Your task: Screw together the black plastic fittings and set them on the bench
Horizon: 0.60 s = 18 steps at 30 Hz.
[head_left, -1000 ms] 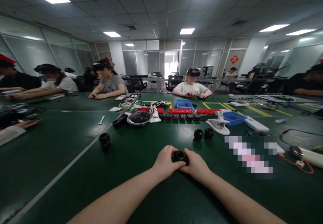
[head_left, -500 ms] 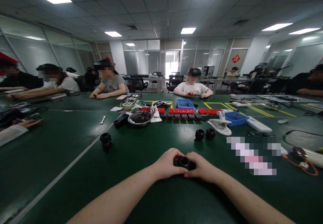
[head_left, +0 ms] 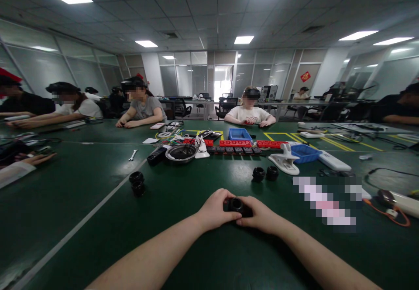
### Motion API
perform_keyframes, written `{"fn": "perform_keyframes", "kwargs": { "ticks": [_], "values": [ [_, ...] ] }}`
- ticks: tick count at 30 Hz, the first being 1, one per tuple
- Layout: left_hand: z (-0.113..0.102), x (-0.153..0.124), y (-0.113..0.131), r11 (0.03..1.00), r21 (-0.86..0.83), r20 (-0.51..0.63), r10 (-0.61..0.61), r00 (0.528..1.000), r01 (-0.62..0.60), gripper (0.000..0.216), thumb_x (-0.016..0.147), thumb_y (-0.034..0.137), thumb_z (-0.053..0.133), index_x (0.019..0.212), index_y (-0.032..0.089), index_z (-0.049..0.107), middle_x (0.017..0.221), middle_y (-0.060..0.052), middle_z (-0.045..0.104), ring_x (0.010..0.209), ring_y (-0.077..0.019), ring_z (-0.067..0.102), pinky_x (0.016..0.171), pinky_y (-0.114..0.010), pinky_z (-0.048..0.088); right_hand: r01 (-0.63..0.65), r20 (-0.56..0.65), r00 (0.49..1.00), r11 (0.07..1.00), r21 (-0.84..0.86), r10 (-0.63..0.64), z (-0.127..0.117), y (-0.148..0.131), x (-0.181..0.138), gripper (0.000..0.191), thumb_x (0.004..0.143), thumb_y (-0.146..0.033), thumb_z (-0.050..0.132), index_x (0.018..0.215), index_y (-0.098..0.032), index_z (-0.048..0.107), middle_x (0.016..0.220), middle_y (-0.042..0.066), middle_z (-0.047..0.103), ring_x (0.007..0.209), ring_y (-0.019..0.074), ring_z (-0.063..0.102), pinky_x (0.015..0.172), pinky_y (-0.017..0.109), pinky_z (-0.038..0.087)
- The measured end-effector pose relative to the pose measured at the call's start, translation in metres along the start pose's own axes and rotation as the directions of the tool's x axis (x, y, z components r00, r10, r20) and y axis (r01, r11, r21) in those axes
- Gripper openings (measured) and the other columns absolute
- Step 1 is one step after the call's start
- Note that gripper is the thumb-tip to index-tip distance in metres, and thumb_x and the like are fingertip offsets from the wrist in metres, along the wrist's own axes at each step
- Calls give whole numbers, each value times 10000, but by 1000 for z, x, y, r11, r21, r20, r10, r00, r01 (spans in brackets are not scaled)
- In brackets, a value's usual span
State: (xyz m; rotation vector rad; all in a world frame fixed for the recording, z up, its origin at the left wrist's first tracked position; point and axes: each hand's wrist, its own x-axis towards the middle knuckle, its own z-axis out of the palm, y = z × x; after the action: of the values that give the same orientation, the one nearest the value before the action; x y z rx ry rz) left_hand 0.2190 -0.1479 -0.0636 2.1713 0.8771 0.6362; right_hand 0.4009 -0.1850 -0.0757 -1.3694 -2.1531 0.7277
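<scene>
Both my hands are closed around a black hollow fitting (head_left: 236, 204), its round opening facing up toward me. My left hand (head_left: 216, 210) grips it from the left, with the thumb across the near side. From the right, my right hand (head_left: 260, 215) holds it, its thumb tip close to the left thumb. Fingers on the far side are partly hidden. Beyond the right hand, two similar black fittings (head_left: 258, 174) stand side by side on the green table (head_left: 183, 255). Farther left, two more black fittings (head_left: 137, 183) sit together, one seemingly behind the other.
A wrench (head_left: 132, 155), a metal bowl (head_left: 180, 154), a white clip stand (head_left: 285, 161), blue trays (head_left: 305, 153) and red strips (head_left: 235, 143) lie across the table. A blurred-out item (head_left: 324, 200) is at right. A co-worker's hand (head_left: 41, 159) rests at far left.
The fitting and both hands have shifted slightly up and to the left in view. My left thumb has moved across the front of the fitting. Both hands keep their grip.
</scene>
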Motion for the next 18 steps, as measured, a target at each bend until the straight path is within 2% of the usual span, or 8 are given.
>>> {"fn": "perform_keyframes", "kwargs": {
  "ticks": [3,6,9,13,15,18],
  "values": [
    [-1,0,-2,1000,-5,35,26,999,-26,355,616,340,699,898,182,554,896,-22,512,792,-174,502,673,-267,410,5,79,997,993,116,-14,-6,3,-1,318,679,-266,639,972,-160,577,871,26,588,787,192,530,671,274,398],
    [2,1,-4,1000,-11,19,29,999,-29,378,595,355,714,890,180,555,887,-21,515,786,-174,504,667,-263,408,-34,73,997,992,124,25,-5,4,2,257,661,-253,645,882,-144,572,796,14,566,728,170,513,620,249,384],
    [9,2,-4,1000,4,-53,-10,999,11,382,571,356,730,860,178,557,862,-19,518,776,-176,504,655,-263,403,-133,-1,991,991,32,133,2,3,6,264,597,-266,684,760,-153,509,711,-8,523,651,147,479,545,223,346],
    [18,2,-3,995,53,-193,-76,978,88,360,567,339,732,836,183,552,845,-22,528,797,-195,504,666,-281,393,-281,-193,950,941,-190,245,16,-4,9,294,574,-261,674,716,-172,432,692,3,515,631,150,472,531,226,313],
    [19,2,-3,994,54,-212,-85,974,99,351,571,339,728,830,183,550,845,-24,531,802,-199,504,674,-287,393,-328,-249,932,908,-260,265,20,-7,9,264,592,-246,649,735,-171,440,709,21,530,644,160,485,546,235,316],
    [14,2,-3,996,38,-174,-74,982,82,332,584,326,717,833,181,552,851,-20,528,796,-188,504,674,-278,399,-299,-223,944,914,-276,241,19,-8,8,258,619,-285,642,786,-165,487,740,39,553,679,177,503,574,248,334]
  ]
}}
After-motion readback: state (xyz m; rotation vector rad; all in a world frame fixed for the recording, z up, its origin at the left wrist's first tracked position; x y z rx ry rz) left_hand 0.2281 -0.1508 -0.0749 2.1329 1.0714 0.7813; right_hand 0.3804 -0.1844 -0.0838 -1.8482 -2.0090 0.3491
